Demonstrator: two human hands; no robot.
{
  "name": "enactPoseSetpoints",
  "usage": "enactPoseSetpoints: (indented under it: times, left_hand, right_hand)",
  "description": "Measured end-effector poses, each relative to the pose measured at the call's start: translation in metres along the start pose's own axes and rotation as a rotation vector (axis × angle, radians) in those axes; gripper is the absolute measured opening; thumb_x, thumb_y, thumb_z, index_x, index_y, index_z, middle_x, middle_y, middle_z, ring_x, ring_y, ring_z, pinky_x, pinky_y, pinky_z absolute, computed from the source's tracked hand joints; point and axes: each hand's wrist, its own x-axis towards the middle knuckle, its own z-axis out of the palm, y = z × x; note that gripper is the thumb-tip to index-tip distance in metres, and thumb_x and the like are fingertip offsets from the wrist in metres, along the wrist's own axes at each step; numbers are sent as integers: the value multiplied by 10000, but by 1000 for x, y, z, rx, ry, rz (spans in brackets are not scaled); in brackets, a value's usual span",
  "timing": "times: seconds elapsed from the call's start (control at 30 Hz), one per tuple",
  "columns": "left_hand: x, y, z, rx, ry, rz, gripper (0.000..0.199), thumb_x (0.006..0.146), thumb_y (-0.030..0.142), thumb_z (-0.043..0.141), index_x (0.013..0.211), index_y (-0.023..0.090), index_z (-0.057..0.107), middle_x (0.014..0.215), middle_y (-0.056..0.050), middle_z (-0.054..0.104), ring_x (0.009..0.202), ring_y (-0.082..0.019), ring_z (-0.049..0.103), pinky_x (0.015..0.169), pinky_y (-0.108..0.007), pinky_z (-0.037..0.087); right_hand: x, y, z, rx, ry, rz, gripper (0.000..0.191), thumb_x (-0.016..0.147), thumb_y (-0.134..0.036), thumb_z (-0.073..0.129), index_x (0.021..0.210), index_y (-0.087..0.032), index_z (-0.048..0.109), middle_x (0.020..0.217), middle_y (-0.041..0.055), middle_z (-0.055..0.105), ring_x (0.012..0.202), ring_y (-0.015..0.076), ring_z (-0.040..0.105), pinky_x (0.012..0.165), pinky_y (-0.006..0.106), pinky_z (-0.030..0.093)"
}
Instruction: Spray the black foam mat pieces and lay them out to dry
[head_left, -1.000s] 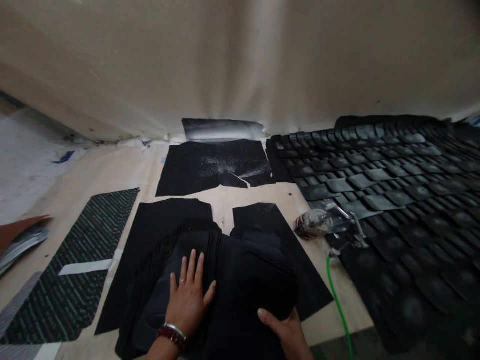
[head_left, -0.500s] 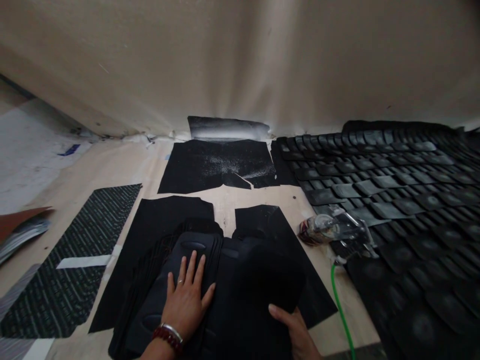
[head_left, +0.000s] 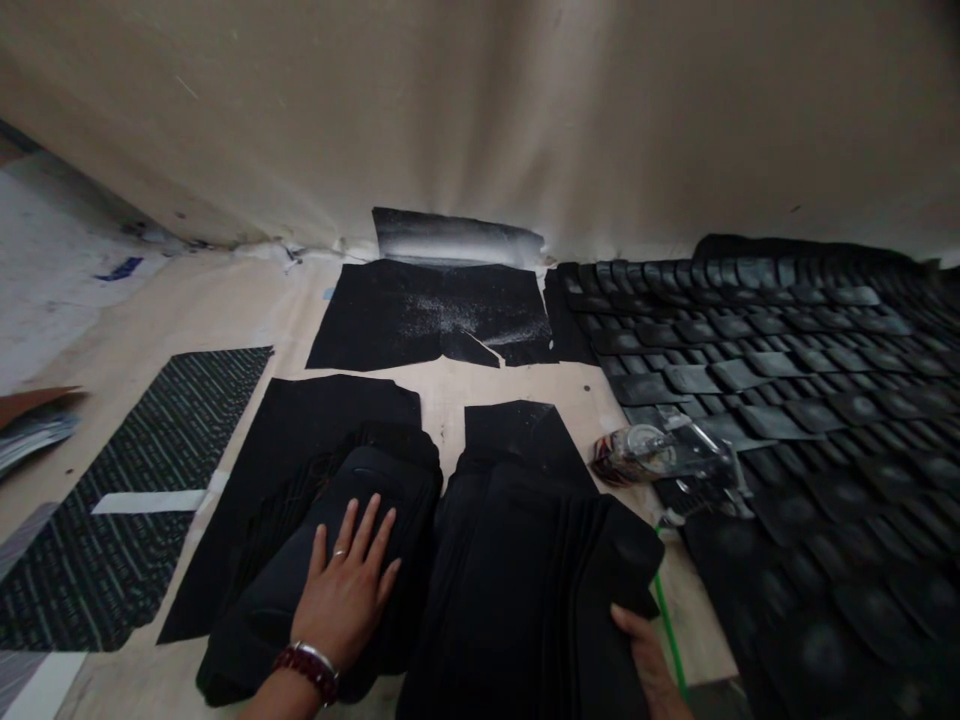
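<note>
My left hand point(head_left: 346, 592), with a ring and bracelets at the wrist, lies flat with spread fingers on the left stack of dark fabric pieces point(head_left: 375, 478). Beside it is a second stack of black fabric pieces point(head_left: 502, 560), its layers fanned toward the right. At that stack's right edge my right hand point(head_left: 643, 645) grips the outer piece, thumb on top and the other fingers mostly hidden. Black sheets point(head_left: 330, 400) lie underneath both stacks.
A spray gun point(head_left: 682, 460) with a green hose point(head_left: 671, 630) sits to the right. Overlapping rows of black pieces point(head_left: 825, 500) fill the right side. A patterned sheet point(head_left: 135, 500) and a white strip point(head_left: 150, 501) lie left; a powdered black sheet point(head_left: 427, 315) lies behind.
My right hand has moved right, and the right stack's pieces have fanned out that way. A gap now shows between the stacks. My left hand stays flat on the left stack.
</note>
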Motion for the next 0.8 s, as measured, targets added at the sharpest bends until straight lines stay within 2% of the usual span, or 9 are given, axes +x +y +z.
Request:
enactPoseSetpoints:
  times: [0.1, 0.2, 0.27, 0.33, 0.4, 0.5, 0.67, 0.73, 0.8]
  left_hand:
    - [2, 13, -5, -286, -77, -1, 502, 820, 423, 351, 1235, 172, 480, 1413, -35, 277, 1315, -226, 182, 1078, -446, 135]
    - [6, 43, -20, -775, -297, -71, 512, 848, 458, 269, 1159, 163, 548, 1291, -46, 474, 1202, -187, 408, 1035, -357, 294]
    - [8, 64, -32, -1082, -448, -185, 544, 850, 483, 240, 1142, 149, 555, 1198, -56, 560, 1114, -183, 499, 988, -337, 361]
    - [11, 81, -43, -1278, -539, -281, 543, 826, 501, 315, 1158, 131, 533, 1180, -71, 572, 1087, -190, 522, 961, -332, 389]
    - [15, 91, -51, -1355, -565, -297, 543, 766, 475, 468, 1182, 127, 500, 1197, -85, 558, 1081, -194, 527, 947, -325, 401]
    - [18, 95, -56, -1332, -543, -266, 567, 654, 375, 635, 1146, 121, 514, 1149, -98, 590, 1042, -207, 552, 932, -333, 412]
    - [19, 93, -66, -1374, -590, -294, 443, 680, 360, 599, 1040, 103, 585, 1054, -106, 641, 944, -227, 602, 863, -360, 457]
    - [20, 91, -76, -1433, -616, -295, 445, 683, 360, 600, 1049, 107, 589, 1054, -103, 641, 941, -230, 603, 860, -365, 459]
    - [20, 86, -91, -1487, -641, -298, 467, 669, 359, 621, 1066, 115, 587, 1069, -103, 635, 956, -236, 597, 874, -369, 452]
  right_hand:
    - [8, 8, -1, -9, 13, -23, 396, 580, -520, 679, 805, -195, 654, 826, 77, 677, 965, 282, 561, 921, 492, 357]
    - [15, 15, 4, -11, -23, 5, 479, 710, -566, 560, 937, -148, 615, 947, 90, 650, 973, 244, 559, 911, 491, 360]
    - [16, 16, 6, -7, -54, 26, 472, 644, -556, 610, 896, -158, 641, 951, 99, 656, 966, 276, 567, 895, 476, 385]
    - [14, 14, 7, 7, -86, 38, 424, 542, -490, 687, 808, -160, 677, 885, 112, 676, 946, 328, 573, 869, 479, 411]
    - [10, 9, 8, 33, -117, 31, 372, 498, -403, 724, 772, -154, 692, 833, 116, 686, 930, 352, 577, 856, 477, 422]
    - [1, 2, 12, 70, -152, -19, 392, 490, -285, 755, 859, -178, 677, 912, 85, 678, 949, 323, 575, 878, 453, 415]
    - [-16, -5, 27, 73, -164, -123, 601, 594, -213, 743, 1150, -231, 516, 1066, 39, 628, 1035, 251, 534, 940, 403, 376]
    - [-23, -6, 34, 83, -170, -145, 726, 621, -217, 728, 1262, -258, 389, 1085, 27, 619, 1037, 239, 534, 943, 400, 374]
    - [-29, -8, 39, 99, -176, -141, 784, 616, -234, 721, 1299, -238, 334, 1055, 38, 633, 1018, 251, 546, 928, 410, 387]
